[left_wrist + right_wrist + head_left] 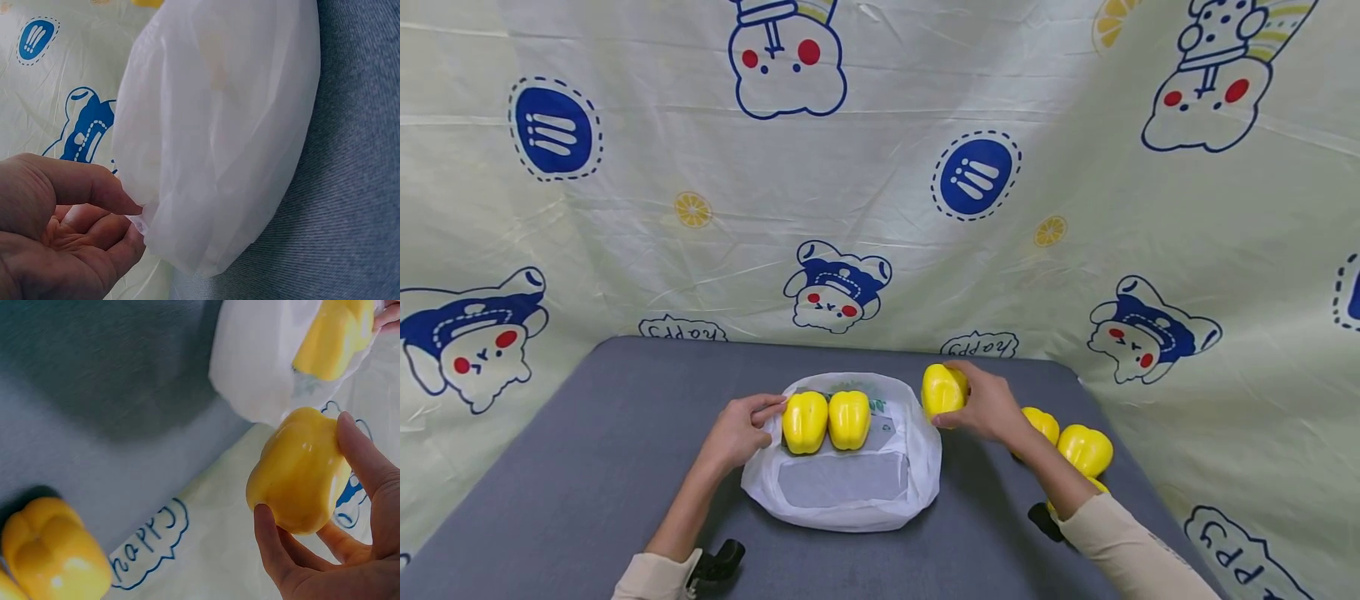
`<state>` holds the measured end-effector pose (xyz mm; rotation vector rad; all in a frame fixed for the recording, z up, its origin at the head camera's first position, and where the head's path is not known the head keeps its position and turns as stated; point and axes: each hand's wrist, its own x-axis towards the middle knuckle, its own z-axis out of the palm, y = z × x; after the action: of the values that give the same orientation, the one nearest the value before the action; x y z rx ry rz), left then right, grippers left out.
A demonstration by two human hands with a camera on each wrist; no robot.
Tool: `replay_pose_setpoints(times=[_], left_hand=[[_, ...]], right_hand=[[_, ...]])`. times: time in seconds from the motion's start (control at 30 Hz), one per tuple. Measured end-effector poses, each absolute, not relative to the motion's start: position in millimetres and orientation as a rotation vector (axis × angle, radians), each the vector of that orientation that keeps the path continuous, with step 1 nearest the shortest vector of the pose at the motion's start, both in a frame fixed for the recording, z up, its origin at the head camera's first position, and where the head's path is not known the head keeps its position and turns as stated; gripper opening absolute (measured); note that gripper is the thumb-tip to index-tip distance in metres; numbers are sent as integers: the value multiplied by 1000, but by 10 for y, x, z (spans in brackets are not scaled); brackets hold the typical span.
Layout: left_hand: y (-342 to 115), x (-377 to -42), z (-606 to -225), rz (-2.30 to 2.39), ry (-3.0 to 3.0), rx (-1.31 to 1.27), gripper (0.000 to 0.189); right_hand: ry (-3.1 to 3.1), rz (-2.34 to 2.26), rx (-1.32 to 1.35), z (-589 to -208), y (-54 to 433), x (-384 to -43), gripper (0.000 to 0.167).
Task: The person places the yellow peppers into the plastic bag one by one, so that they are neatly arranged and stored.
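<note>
Head view: the right hand (988,406) grasps a yellow pepper (940,390) between thumb and fingertips; the pepper is located at the left side of these fingers. Its long axis appears to run along the span of the grip, roughly from one contact to the other. The left hand (741,433) pinches a white bag (842,518) at its edge, thumb against finger. Controlling relation, as judged: the bag's open mouth lies to the left of the right fingers and somewhat toward the near side, between both hands. The held pepper is positioned just beside the bag's right edge; whether the two touch cannot be determined. Two inner peppers (805,423) lie in the bag, just right of the left fingers. Loose peppers (1084,450) rest on the bench (625,475), to the right of the right fingers; the right hand is the nearer one to them.
</note>
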<state>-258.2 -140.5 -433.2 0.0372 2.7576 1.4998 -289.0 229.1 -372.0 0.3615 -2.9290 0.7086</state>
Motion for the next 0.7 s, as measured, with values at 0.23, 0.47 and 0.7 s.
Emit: replay_pose_setpoints(times=[0.23, 0.47, 0.7], left_hand=[[-1396, -2582, -4329, 1501, 2751, 27, 61], [-1392, -2582, -4338, 1492, 2761, 35, 61], [-1400, -2577, -4332, 1467, 2775, 30, 60]], right_hand=[[-2945, 777, 368, -3715, 2081, -2905, 91], [-2935, 806, 405, -3745, 1899, -2891, 92], [-2935, 844, 435, -3798, 1749, -2892, 92]])
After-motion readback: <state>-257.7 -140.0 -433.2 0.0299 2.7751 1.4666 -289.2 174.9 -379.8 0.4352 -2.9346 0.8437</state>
